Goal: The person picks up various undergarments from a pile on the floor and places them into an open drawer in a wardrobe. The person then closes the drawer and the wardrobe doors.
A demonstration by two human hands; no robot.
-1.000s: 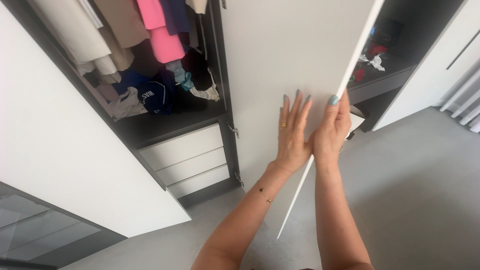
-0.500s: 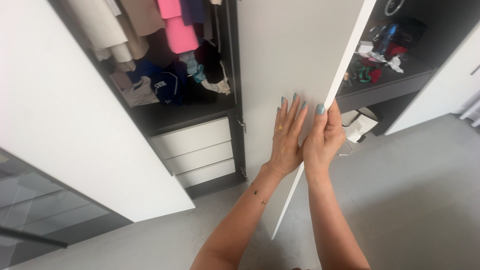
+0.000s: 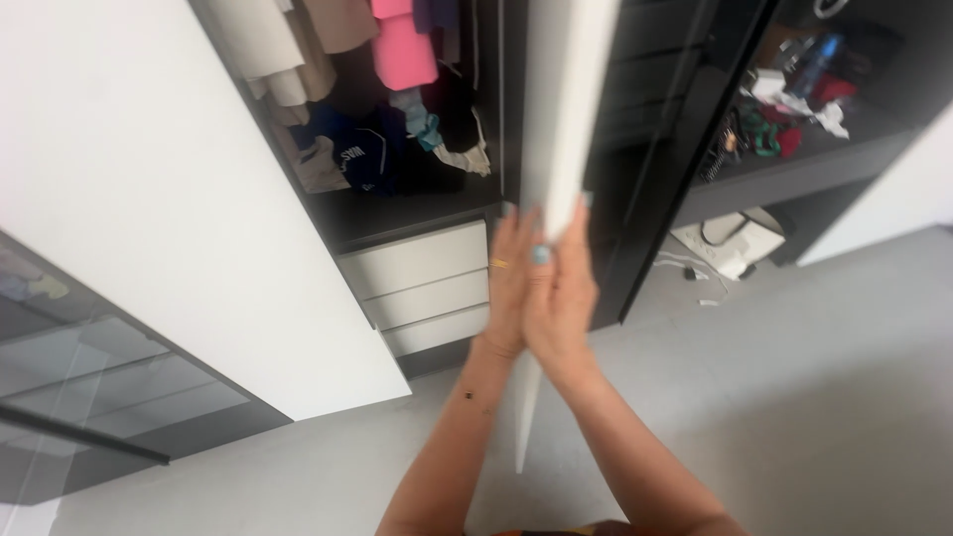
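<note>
Head view, looking down at an open wardrobe.

White door (image 3: 556, 129): seen almost edge-on, a narrow white strip running from the top of the frame down to a bottom corner just above the grey floor (image 3: 794, 397). Its free edge faces the camera.

Left hand (image 3: 508, 283): flat against the left face of the door, fingers extended upward, a ring on one finger. Open palm pressing, not curled round anything.

Right hand (image 3: 561, 298): on the right side of the same edge, thumb laid across the front edge, fingers wrapped behind. It grips the door edge. The two hands touch each other with the panel sandwiched between them.

Left of the door: open compartment with hanging clothes (image 3: 397, 50), among them a pink garment, above a pile of folded clothes (image 3: 377, 159) on a dark shelf. Below the shelf, three white drawers (image 3: 427, 288), fronts flush, just beside the left hand.

Far left: second white door (image 3: 169, 199), swung wide open; its lower corner ends above the floor.

Right of the held door: a dark panel (image 3: 675, 159) standing close to the right hand, narrow gap between the two. Beyond it, a dark shelf with small items (image 3: 784, 109), and a white bag (image 3: 740, 243) with cables on the floor beneath.

Open floor lies to the right and toward the camera.
</note>
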